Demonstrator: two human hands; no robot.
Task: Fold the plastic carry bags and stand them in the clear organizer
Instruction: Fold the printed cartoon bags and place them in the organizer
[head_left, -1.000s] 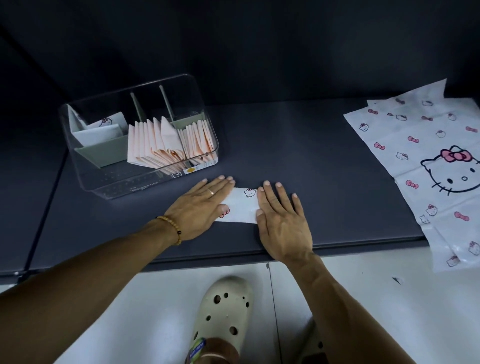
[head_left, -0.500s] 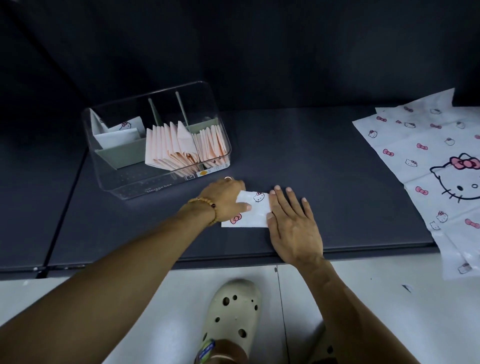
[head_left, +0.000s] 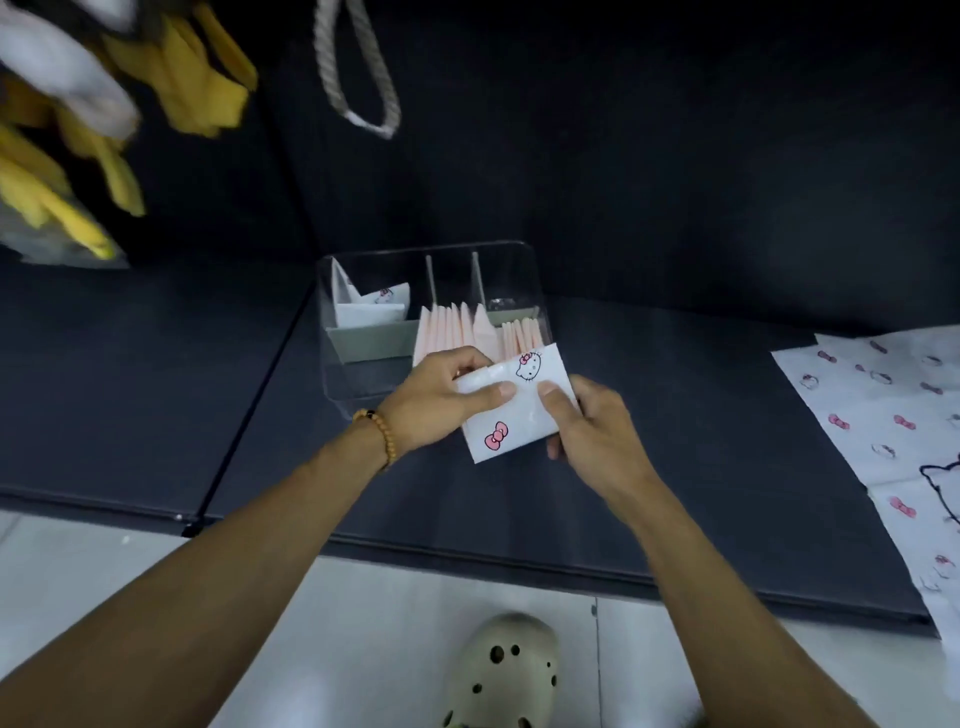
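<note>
Bag (head_left: 511, 410) now off counter (head_left: 675, 415), folded small, pinched by both hands, left (head_left: 441, 400) and right (head_left: 587, 431), just before organizer (head_left: 363, 384) at back left. Folding looks finished; standing it inside comes next.

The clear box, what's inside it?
The clear box holds white folded bags on its left and pink folded bags beside them. The folded bag in both hands hides its front right.

No legible txt, labels, nos. anywhere; folded bag (head_left: 511, 410) shows cartoon prints only.
</note>
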